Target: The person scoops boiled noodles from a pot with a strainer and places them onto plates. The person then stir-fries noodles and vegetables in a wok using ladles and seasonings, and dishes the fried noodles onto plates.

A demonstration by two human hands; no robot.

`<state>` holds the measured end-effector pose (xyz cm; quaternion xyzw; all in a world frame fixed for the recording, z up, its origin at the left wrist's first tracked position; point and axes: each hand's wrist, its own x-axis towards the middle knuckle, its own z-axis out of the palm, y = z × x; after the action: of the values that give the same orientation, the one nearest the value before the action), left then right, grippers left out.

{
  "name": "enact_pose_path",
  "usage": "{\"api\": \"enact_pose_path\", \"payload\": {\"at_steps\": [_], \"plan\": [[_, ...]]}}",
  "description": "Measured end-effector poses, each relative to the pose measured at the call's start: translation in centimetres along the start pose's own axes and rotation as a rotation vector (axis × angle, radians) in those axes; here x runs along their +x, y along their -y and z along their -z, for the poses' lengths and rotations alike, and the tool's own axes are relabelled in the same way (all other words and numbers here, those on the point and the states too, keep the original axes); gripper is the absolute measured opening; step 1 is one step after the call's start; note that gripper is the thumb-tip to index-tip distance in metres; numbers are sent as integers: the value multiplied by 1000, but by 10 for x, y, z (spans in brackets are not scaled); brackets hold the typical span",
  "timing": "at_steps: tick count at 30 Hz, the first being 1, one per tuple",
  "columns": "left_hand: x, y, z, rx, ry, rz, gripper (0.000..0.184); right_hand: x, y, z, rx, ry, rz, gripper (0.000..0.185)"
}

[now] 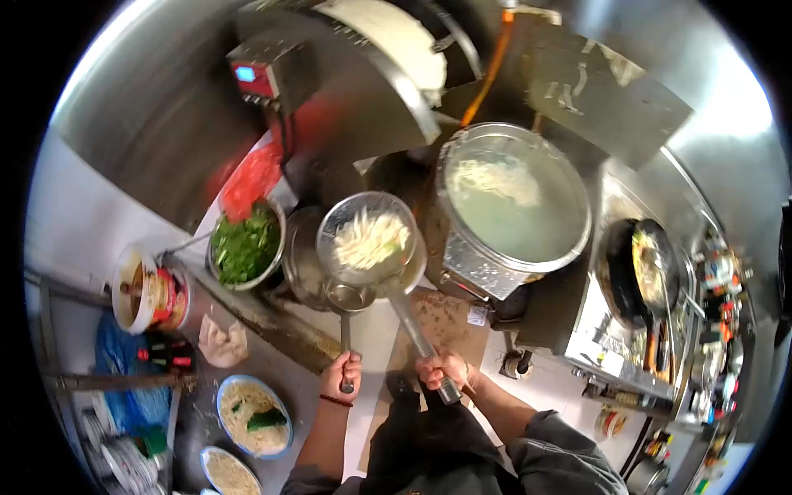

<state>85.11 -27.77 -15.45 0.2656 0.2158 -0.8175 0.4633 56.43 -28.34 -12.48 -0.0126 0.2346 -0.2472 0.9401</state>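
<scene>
My right hand (445, 371) is wrapped round the long ridged handle of a strainer (402, 309). Pale noodles (367, 241) lie in its basket, with a few small green bits among them. My left hand (340, 375) grips the handle of a small metal ladle (351, 299), whose cup sits just below the strainer's near rim. Beneath and beside the basket is a metal pot (299, 268), mostly hidden. To the right, a large pot (577, 239) of cloudy, pale water has more noodles (499, 181) floating in it.
A bowl of leafy greens (247, 247) stands at left, near a labelled tub (169, 299). Lower left are blue-rimmed plates of food (254, 417) and a crumpled cloth (223, 342). On the right stove rests a wok (672, 272); an orange hose (488, 70) runs behind the large pot.
</scene>
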Motion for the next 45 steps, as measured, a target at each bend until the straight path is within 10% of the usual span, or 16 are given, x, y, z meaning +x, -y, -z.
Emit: {"api": "enact_pose_path", "payload": {"at_steps": [17, 21, 26, 32, 35, 45], "plan": [[2, 132, -217, 521, 305, 6, 24, -290, 50, -119, 1, -108, 266, 22], [53, 179, -261, 1009, 152, -307, 14, -313, 66, -88, -31, -201, 387, 19], [87, 202, -279, 1550, -68, -548, 52, -315, 78, -10, 26, -312, 468, 12], [94, 215, -293, 2078, 132, -1296, 63, -331, 82, 20, 303, -187, 450, 16], [61, 235, -325, 2058, 30, -1009, 63, -337, 83, 24, 409, -53, 447, 16], [58, 205, -307, 2094, 322, -1281, 61, -328, 80, 13, 517, -86, 446, 15]]}}
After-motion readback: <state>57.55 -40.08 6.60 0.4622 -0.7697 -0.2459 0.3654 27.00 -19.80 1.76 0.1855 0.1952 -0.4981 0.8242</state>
